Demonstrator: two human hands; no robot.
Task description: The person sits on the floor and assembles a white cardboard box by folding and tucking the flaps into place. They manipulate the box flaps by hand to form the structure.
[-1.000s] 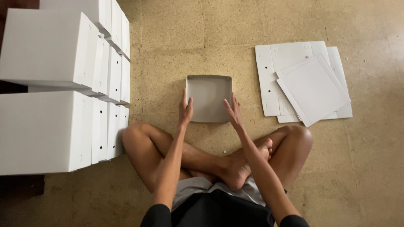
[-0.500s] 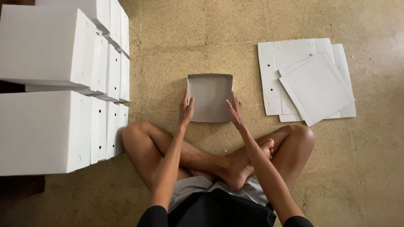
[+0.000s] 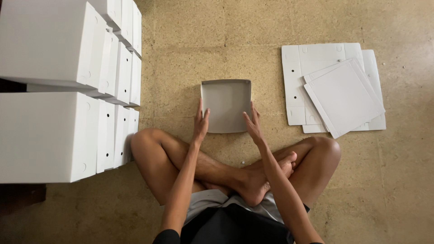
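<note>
An open grey-white cardboard box [image 3: 226, 101] lies on the speckled floor in front of my crossed legs. My left hand [image 3: 200, 123] presses flat against its left wall, fingers straight and pointing away from me. My right hand [image 3: 253, 126] presses flat against its right wall in the same way. The box's inside is bare, and its four walls stand up.
Two tall stacks of finished white boxes [image 3: 68, 90] stand along the left. A pile of flat, unfolded white box sheets [image 3: 334, 90] lies on the floor at the right. My crossed legs and bare feet [image 3: 266, 176] are just behind the box.
Both hands stay against the box's sides. Nothing else has visibly moved apart from a slight shift of the view.
</note>
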